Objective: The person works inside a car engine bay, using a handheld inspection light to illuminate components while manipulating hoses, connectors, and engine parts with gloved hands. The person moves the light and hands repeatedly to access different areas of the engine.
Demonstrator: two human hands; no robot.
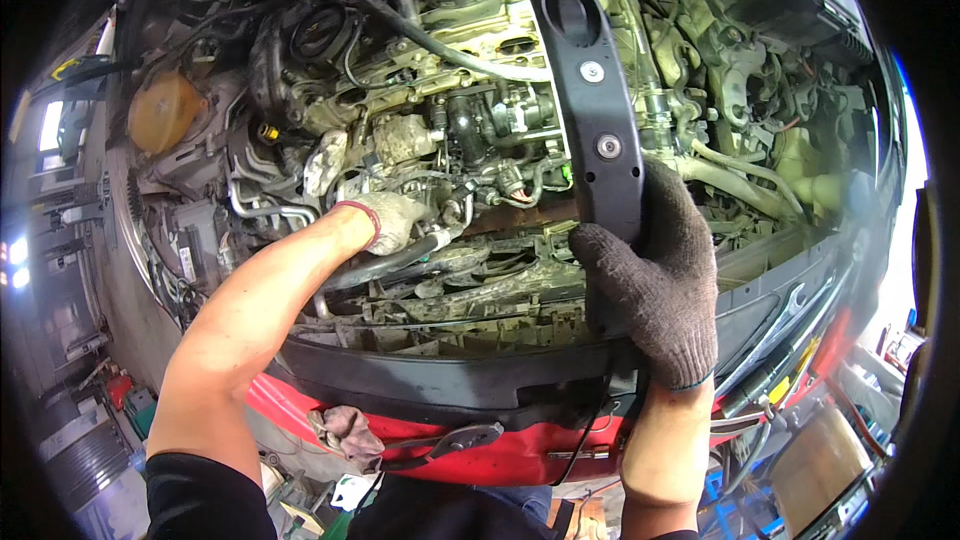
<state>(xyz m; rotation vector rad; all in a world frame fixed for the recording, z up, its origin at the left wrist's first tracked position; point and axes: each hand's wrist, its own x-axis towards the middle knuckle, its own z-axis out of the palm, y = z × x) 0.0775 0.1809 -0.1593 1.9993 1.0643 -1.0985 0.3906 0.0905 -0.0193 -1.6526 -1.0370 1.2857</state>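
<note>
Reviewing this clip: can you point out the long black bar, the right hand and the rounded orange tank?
Long black bar (598, 110): head view, on its face between the two round discs.
Right hand (662, 288): head view, mid-glove.
Rounded orange tank (162, 112): head view, middle of its bulging side.

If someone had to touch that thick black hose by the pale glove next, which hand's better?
Probably the left hand: it's right by the thick black hose, while the right hand is busy holding the long black bar.
</note>
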